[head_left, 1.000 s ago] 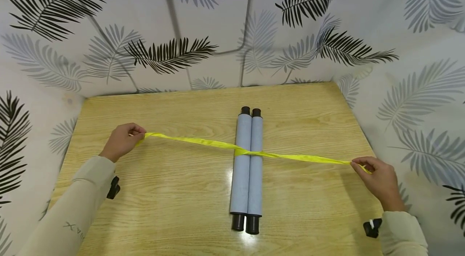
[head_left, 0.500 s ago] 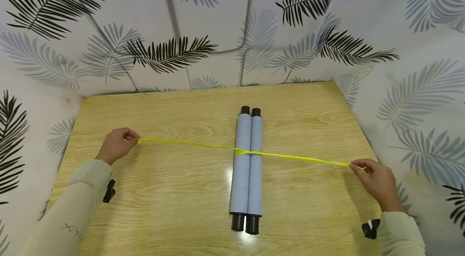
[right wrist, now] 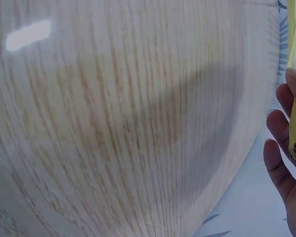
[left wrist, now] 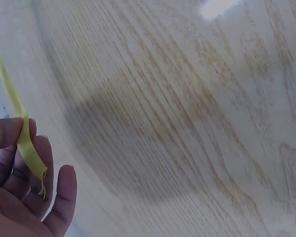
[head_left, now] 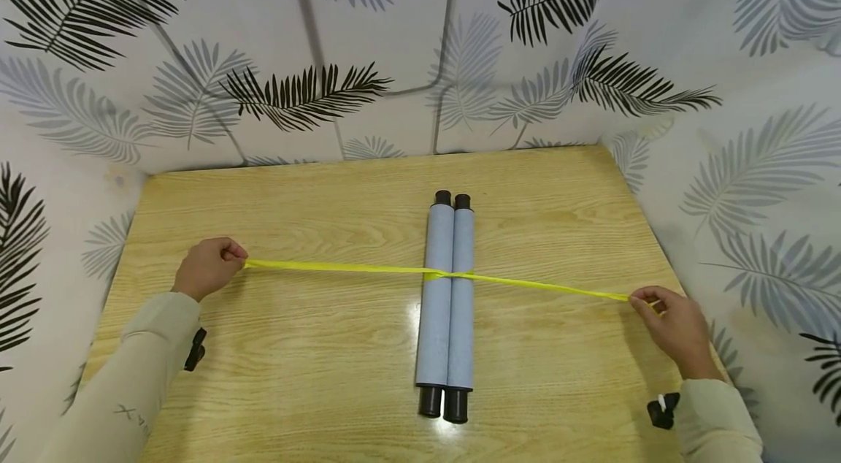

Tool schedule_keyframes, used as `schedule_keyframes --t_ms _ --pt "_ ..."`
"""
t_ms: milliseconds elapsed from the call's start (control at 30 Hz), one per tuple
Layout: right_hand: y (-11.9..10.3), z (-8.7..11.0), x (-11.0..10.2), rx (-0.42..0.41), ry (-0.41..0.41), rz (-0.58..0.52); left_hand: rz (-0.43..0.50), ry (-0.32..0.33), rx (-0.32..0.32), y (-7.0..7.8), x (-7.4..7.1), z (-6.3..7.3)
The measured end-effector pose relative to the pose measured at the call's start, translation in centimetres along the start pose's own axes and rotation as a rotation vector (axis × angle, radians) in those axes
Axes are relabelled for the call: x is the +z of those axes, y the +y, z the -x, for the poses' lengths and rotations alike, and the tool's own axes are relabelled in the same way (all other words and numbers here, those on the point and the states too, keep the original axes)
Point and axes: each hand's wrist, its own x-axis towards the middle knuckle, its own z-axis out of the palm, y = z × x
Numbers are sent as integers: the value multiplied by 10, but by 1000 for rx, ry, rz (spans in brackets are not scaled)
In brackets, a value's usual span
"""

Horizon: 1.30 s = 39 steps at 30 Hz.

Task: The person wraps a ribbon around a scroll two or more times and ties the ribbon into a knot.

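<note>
A narrow, bright-yellow fabric ribbon stretches across a pair of long cylindrical tubes, pale blue-grey with black end pieces. The left tube and the right tube lie side by side at the middle of the tabletop, a glossy, light-yellow wood-grain surface, running nearly from twelve to six o'clock. The ribbon's two halves cross on top of them, a short band lying flat over each; its course underneath is hidden, and whether there is a knot I cannot tell.

From that crossing, the bare left hand is at nine o'clock, its grip pinching one ribbon end between thumb and finger; the left wrist view shows a frayed tip beyond the pinch. The bare right hand is just past three o'clock, its grip pinching the opposite end, also frayed. Both halves run straight between the tubes and the fingers.

Cream sleeves cover both arms: the left sleeve towards eight o'clock, the right sleeve towards four. White cloth printed with black and grey fronds rises behind, towards twelve.
</note>
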Motion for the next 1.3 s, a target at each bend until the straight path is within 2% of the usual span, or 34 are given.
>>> schedule_keyframes --t_ms 167,433,600,733,900,1067,1300 --pt "2 1 5 -35 -5 9 0 -17 1 -4 5 -2" --pt "4 3 11 -63 -103 13 -3 -37 -10 -2 14 0" --pt "2 2 13 -79 -138 41 0 -59 -33 -2 19 2" --pt "1 1 14 -74 -157 57 9 -53 -31 -2 22 5" --pt "-1 1 13 -66 -157 70 11 -44 -21 -5 22 7" --pt "-2 0 9 -76 -114 67 7 -16 -14 -5 20 9" --pt "-8 -5 6 -105 -80 54 -13 8 7 3 17 7"
